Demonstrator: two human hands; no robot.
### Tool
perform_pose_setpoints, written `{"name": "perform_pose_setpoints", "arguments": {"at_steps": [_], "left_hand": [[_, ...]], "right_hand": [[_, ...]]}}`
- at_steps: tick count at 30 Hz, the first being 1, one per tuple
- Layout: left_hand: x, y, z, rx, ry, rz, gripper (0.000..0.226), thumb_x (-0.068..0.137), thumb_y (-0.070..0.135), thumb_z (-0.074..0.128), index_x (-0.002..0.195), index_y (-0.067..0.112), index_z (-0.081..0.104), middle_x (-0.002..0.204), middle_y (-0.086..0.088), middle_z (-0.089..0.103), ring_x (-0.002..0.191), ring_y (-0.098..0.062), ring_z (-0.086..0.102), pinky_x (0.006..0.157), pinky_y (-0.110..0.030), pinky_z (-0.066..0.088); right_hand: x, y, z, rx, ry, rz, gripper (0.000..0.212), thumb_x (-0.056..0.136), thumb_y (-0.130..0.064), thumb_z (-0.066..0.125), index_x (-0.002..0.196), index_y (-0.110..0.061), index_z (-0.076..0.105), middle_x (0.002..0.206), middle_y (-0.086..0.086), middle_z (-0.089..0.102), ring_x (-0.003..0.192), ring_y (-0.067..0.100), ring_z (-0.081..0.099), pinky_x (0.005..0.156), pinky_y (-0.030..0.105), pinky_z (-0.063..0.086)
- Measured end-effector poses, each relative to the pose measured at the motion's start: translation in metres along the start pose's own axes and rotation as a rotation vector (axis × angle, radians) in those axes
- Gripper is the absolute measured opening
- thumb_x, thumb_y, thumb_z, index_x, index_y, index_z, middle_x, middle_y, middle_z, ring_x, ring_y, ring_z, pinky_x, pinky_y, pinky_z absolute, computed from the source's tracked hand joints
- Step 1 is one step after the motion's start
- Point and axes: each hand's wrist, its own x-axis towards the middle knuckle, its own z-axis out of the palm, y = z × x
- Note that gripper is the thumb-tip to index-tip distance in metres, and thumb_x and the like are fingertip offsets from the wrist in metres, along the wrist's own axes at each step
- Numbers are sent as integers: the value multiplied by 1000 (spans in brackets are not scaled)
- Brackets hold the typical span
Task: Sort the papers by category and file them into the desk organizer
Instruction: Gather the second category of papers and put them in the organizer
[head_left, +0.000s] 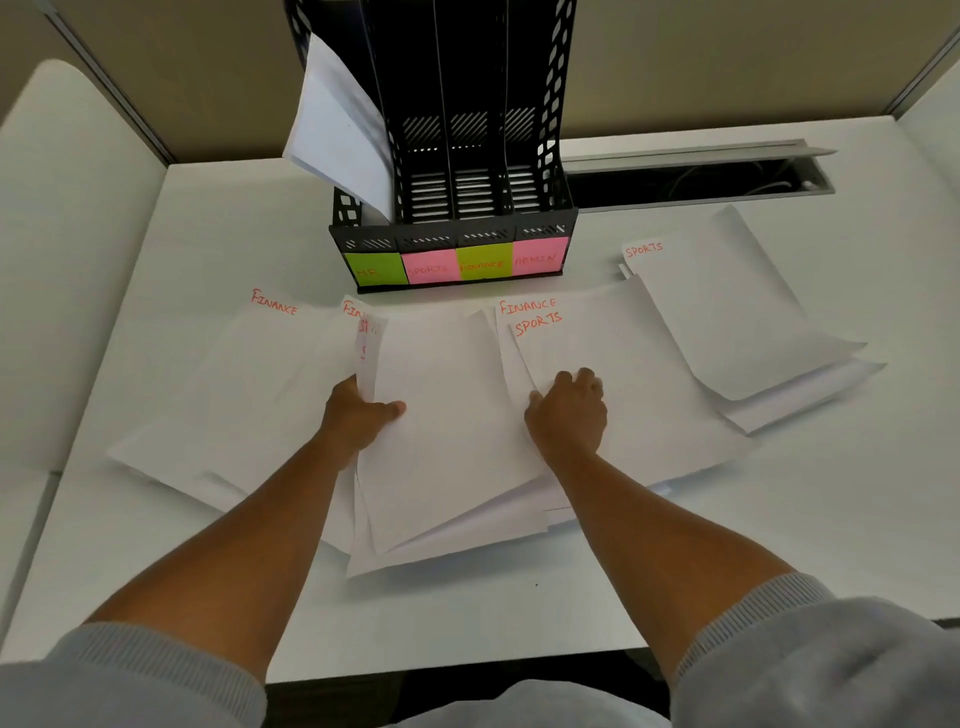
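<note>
Papers (291, 395) lie fanned across the middle of the white desk (779, 545), overlapping, several headed in red marker FINANCE or SPORTS. Left hand (361, 415) is closed on the left edge of a stack of sheets (452, 415), thumb on top, fingers tucked underneath, that edge lifted a little off the pile. Right hand (569, 413) is knuckles up with fingers curled down onto a sheet headed SPORTS (597, 374), which lies on one headed FINANCE; whether it pinches or only presses, I cannot tell. Toward the right edge, another SPORTS sheet (727, 312) tops a separate small pile. At the desk's far edge stands the black desk organizer (467, 156), four slots tagged with sticky notes (456, 265) (HR, SPORTS, FINANCE, ADMIN, left to right). A bundle of filed sheets (337, 130) leans out of the leftmost slot.
</note>
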Motion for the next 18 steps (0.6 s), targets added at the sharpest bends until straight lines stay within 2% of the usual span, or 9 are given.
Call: {"name": "perform_pose_setpoints", "arguments": {"at_steps": [3, 6, 9, 12, 16, 18], "left_hand": [[-2, 3, 3, -42, -2, 10, 49, 75, 22, 82, 116, 18, 56, 107, -4, 63, 93, -27, 59, 79, -36, 51], [-4, 5, 4, -84, -11, 10, 52, 74, 24, 83, 118, 16, 57, 108, -4, 64, 94, -29, 62, 81, -39, 54], [-5, 10, 7, -109, -19, 17, 51, 74, 25, 83, 117, 17, 58, 107, -4, 65, 94, -28, 63, 80, -40, 54], [-4, 16, 11, -137, -39, 12, 41, 75, 25, 82, 109, 22, 58, 104, -2, 65, 92, -26, 63, 74, -34, 53], [-4, 22, 16, -165, -68, -7, 37, 78, 23, 79, 109, 22, 59, 105, -3, 66, 90, -24, 65, 70, -32, 53], [-4, 26, 19, -185, -62, -12, 34, 81, 23, 76, 111, 22, 60, 105, -3, 66, 89, -22, 64, 67, -30, 52]], "right_hand": [[4, 3, -4, -59, -18, -56, 21, 90, -19, 49, 104, -6, 58, 114, 10, 50, 105, 28, 49, 81, 36, 45], [7, 6, -9, -79, -22, -75, 18, 85, -12, 46, 95, -6, 59, 106, 10, 53, 96, 27, 52, 76, 36, 45], [10, -2, -16, 81, 26, -58, 14, 82, -18, 44, 85, -8, 54, 92, 5, 53, 83, 25, 55, 71, 36, 45], [9, -21, -22, 254, 49, -90, 12, 79, -25, 46, 76, -14, 48, 77, 0, 49, 66, 23, 55, 61, 29, 37], [5, -52, -29, 278, 56, -245, 17, 74, -27, 49, 64, -15, 43, 60, -3, 44, 52, 19, 45, 50, 25, 32], [2, -66, -29, 267, -30, -336, 22, 73, -27, 51, 59, -13, 43, 56, 0, 45, 53, 22, 46, 50, 26, 31]]}}
